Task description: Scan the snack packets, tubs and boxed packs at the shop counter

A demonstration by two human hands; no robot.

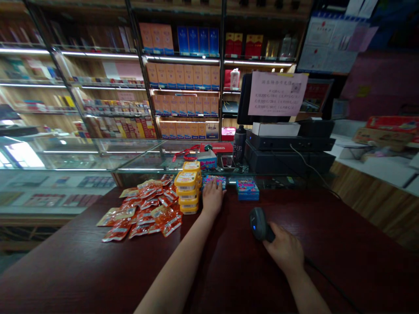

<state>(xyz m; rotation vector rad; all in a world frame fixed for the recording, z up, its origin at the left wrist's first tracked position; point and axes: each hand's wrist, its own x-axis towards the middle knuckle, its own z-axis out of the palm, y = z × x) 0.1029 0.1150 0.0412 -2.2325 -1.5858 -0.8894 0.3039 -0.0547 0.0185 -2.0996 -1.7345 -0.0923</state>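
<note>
While your right hand (286, 248) is wrapped around the handle of a scanner (258, 223), near and right on the table (229, 270), your left hand (212, 198) lies farther off, palm down over a colourful box (214, 177). Your left fingers hide much of that box, so you cannot tell whether they grip it or merely rest there. Just right of it stands a similar box (248, 190). Left of your left hand, stacked yellow tubs (187, 194) partly conceal those behind; farther left, orange packets (144, 209) overlap, many half covered. Both your forearms and the scanner's cord (332, 282) are cut off at the near edge. The far left shelves (111, 109) are blurred to you.
</note>
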